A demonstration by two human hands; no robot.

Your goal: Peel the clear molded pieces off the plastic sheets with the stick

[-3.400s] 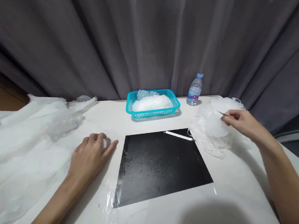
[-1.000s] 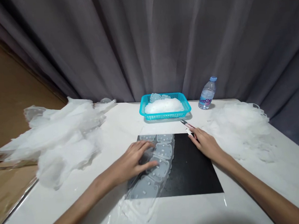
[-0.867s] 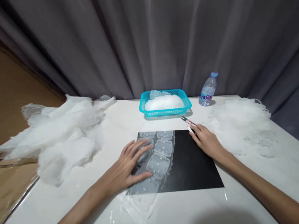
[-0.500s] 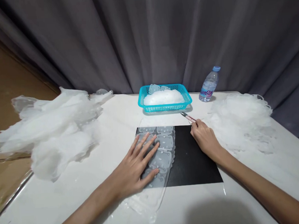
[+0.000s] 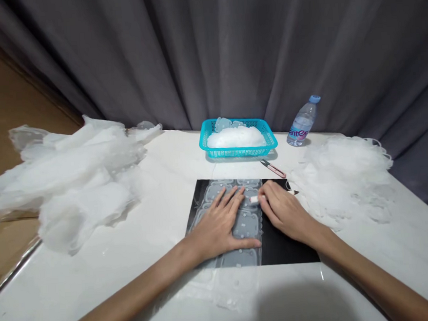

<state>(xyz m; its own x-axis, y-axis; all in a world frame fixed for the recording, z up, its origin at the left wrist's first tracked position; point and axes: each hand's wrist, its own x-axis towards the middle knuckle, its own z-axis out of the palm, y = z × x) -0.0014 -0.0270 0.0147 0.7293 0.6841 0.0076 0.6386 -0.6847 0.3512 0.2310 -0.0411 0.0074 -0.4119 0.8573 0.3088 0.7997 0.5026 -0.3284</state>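
Note:
My left hand [image 5: 222, 223] lies spread on a translucent, frosted plastic sheet [image 5: 246, 224] moulded in rounded rectangles with small raised dots. The sheet rests over a black mat [image 5: 286, 246] and hangs past its near edge. My right hand [image 5: 285, 214] is closed around a slim white pen-like stick [image 5: 254, 199]; its pale end points left over the sheet, while a dark pointed end sticks out behind the hand. Beyond that hand, a pair of thread snips [image 5: 273, 168] with pinkish handles lies on the table.
A turquoise basket [image 5: 240, 152] holding white pieces stands at the back. Right of it is a water bottle [image 5: 302, 122]. A large heap of white translucent sheets [image 5: 86, 174] lies at left, and a pile of thin white scraps [image 5: 350, 175] at right. A grey curtain [image 5: 206, 53] hangs behind.
My right hand has moved from beside the snips to the sheet's right edge, with the white stick in it. The sheet and my left hand have shifted right, and the sheet lies straighter.

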